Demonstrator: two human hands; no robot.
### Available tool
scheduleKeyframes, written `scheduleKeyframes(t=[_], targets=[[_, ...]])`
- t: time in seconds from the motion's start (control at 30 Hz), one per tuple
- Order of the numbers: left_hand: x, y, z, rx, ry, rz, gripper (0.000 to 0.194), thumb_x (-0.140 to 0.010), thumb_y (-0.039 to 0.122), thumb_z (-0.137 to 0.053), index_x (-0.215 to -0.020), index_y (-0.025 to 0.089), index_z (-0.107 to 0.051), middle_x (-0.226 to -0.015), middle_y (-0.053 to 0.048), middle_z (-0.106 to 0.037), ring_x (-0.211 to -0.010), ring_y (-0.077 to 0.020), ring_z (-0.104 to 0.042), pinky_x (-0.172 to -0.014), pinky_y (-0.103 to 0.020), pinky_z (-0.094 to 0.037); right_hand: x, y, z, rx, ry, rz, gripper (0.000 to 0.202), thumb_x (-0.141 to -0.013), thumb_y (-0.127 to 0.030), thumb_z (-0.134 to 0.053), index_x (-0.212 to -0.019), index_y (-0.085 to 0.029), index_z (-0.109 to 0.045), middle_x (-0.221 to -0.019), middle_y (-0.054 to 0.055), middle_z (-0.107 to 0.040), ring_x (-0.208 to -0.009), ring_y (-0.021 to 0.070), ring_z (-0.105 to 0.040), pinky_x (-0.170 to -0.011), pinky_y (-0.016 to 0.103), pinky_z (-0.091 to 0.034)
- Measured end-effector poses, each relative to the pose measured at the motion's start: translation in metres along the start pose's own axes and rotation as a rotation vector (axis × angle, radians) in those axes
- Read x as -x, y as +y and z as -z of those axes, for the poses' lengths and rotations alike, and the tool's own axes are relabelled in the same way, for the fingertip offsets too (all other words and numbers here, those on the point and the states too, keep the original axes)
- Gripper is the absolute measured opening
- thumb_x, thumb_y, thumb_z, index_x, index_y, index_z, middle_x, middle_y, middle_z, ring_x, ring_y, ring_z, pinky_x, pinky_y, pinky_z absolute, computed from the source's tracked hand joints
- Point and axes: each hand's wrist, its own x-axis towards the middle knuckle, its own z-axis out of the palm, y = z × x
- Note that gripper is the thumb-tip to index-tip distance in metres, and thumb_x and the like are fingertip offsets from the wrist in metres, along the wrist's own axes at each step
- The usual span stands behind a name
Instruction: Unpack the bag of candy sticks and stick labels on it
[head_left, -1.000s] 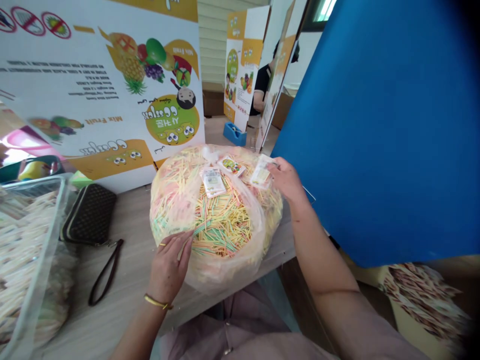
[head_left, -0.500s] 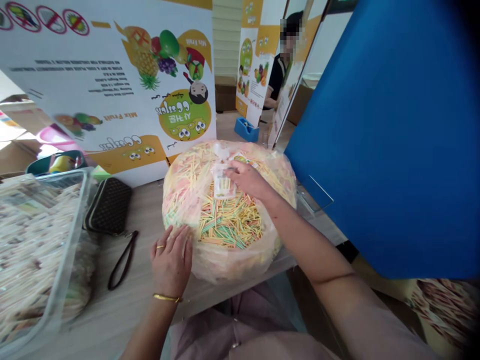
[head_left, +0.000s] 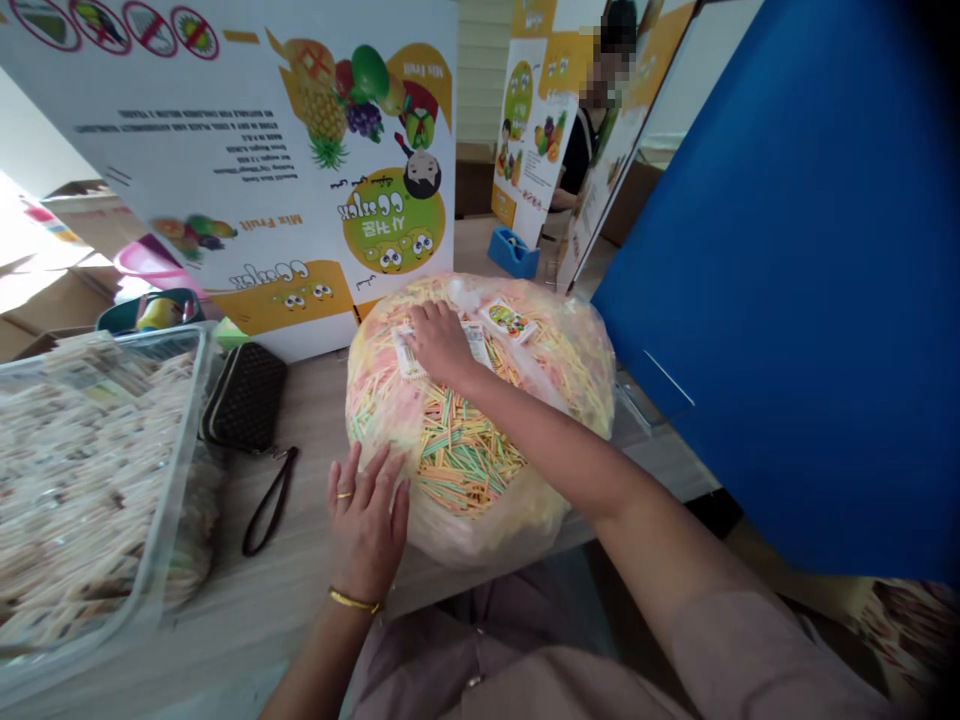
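Observation:
A large clear plastic bag (head_left: pixel 495 530) full of thin pastel sticks (head_left: pixel 469 455) lies open at its middle on the table. My left hand (head_left: pixel 369 515) rests with spread fingers on the bag's near left side, holding nothing. Farther up, my right hand (head_left: pixel 441 340) is on top of the bag, its fingers bent over a small white printed packet (head_left: pixel 409 355); whether they grip it is hidden. Another small packet with fruit pictures (head_left: pixel 510 320) lies on the bag to the right of that hand.
A clear bin (head_left: pixel 196 400) of wrapped sticks stands left, beside a dark wristlet purse (head_left: pixel 246 398). Printed cartons (head_left: pixel 300 180) rise behind. A blue tape dispenser (head_left: pixel 514 252) sits farther back, near a person (head_left: pixel 581 150). A blue panel (head_left: pixel 780 300) stands right.
My right hand has moved left across the bag, and the fruit-printed packet shows more fully. My left hand's fingers are more spread. The whole view has shifted slightly.

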Motion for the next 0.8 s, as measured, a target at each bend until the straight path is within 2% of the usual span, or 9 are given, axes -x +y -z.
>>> scheduleKeyframes(t=[0.13, 0.2, 0.23, 0.37, 0.43, 0.57, 0.67, 0.73, 0.8], targets=[[-0.001, 0.015, 0.012, 0.208, -0.064, -0.173, 0.04, -0.093, 0.015, -0.063, -0.133, 0.019, -0.062, -0.137, -0.011, -0.068, -0.15, -0.0318, -0.038, -0.124, -0.056, -0.029, 0.014, 0.002, 0.027, -0.091, 0.087, -0.035, 0.019, -0.1, -0.021, -0.051, -0.115, -0.014, -0.061, -0.12, 0.015, -0.061, -0.116, 0.0292, -0.049, -0.099, 0.041, -0.037], [0.0, 0.019, 0.015, 0.319, -0.136, -0.275, 0.037, -0.093, 0.015, -0.063, -0.13, 0.021, -0.064, -0.128, -0.007, -0.073, -0.145, -0.0299, -0.045, -0.125, -0.056, -0.027, 0.037, 0.003, 0.047, -0.185, 0.014, 0.007, 0.017, -0.102, -0.021, -0.045, -0.102, -0.017, -0.062, -0.108, 0.01, -0.064, -0.104, 0.0239, -0.053, -0.091, 0.036, -0.038], [0.002, 0.019, 0.015, 0.361, -0.171, -0.31, 0.034, -0.093, 0.016, -0.063, -0.126, 0.022, -0.066, -0.12, -0.005, -0.075, -0.14, -0.0284, -0.051, -0.125, -0.055, -0.026, 0.052, 0.004, 0.056, -0.242, -0.085, 0.047, 0.019, -0.102, -0.021, -0.043, -0.096, -0.018, -0.061, -0.1, 0.007, -0.064, -0.096, 0.0209, -0.054, -0.085, 0.033, -0.038], [0.009, 0.01, 0.009, 0.395, -0.26, -0.315, 0.012, -0.094, 0.017, -0.064, -0.101, 0.023, -0.072, -0.091, 0.001, -0.076, -0.108, -0.0221, -0.067, -0.122, -0.054, -0.031, 0.127, 0.016, 0.079, -0.307, -0.698, 0.125, 0.022, -0.097, -0.024, -0.052, -0.076, -0.018, -0.058, -0.077, 0.001, -0.061, -0.071, 0.0138, -0.048, -0.065, 0.028, -0.027], [0.011, 0.005, 0.006, 0.364, -0.272, -0.287, 0.008, -0.094, 0.018, -0.065, -0.096, 0.022, -0.071, -0.087, 0.001, -0.075, -0.099, -0.0209, -0.068, -0.118, -0.054, -0.037, 0.155, 0.025, 0.083, -0.259, -0.795, 0.041, 0.023, -0.096, -0.024, -0.055, -0.074, -0.018, -0.059, -0.076, 0.001, -0.062, -0.07, 0.0136, -0.048, -0.064, 0.029, -0.024], [0.007, 0.007, 0.006, 0.343, -0.266, -0.273, 0.01, -0.094, 0.019, -0.065, -0.102, 0.022, -0.071, -0.094, -0.002, -0.075, -0.098, -0.0205, -0.066, -0.112, -0.052, -0.042, 0.166, 0.041, 0.088, -0.34, -0.589, -0.119, 0.022, -0.098, -0.029, -0.052, -0.082, -0.018, -0.061, -0.081, 0.002, -0.064, -0.076, 0.0146, -0.054, -0.068, 0.027, -0.029], [0.001, 0.015, 0.003, 0.331, -0.258, -0.252, 0.014, -0.096, 0.02, -0.061, -0.105, 0.023, -0.072, -0.098, -0.003, -0.075, -0.097, -0.0204, -0.065, -0.104, -0.047, -0.047, 0.142, 0.049, 0.087, -0.39, -0.354, -0.234, 0.019, -0.098, -0.029, -0.052, -0.085, -0.02, -0.062, -0.084, 0.001, -0.066, -0.077, 0.0158, -0.057, -0.071, 0.028, -0.035], [-0.002, 0.019, -0.001, 0.309, -0.246, -0.21, 0.014, -0.097, 0.02, -0.058, -0.1, 0.022, -0.072, -0.095, -0.004, -0.074, -0.093, -0.0205, -0.065, -0.097, -0.044, -0.05, 0.119, 0.054, 0.079, -0.338, -0.187, -0.32, 0.018, -0.099, -0.028, -0.051, -0.088, -0.021, -0.063, -0.091, 0.004, -0.069, -0.083, 0.0179, -0.06, -0.075, 0.03, -0.038], [-0.004, 0.021, -0.006, 0.292, -0.245, -0.164, 0.016, -0.099, 0.022, -0.055, -0.096, 0.021, -0.071, -0.092, -0.005, -0.074, -0.09, -0.0209, -0.065, -0.092, -0.042, -0.052, 0.096, 0.057, 0.066, -0.238, -0.095, -0.387, 0.017, -0.099, -0.03, -0.051, -0.091, -0.02, -0.063, -0.099, 0.008, -0.069, -0.089, 0.021, -0.061, -0.079, 0.033, -0.041]])
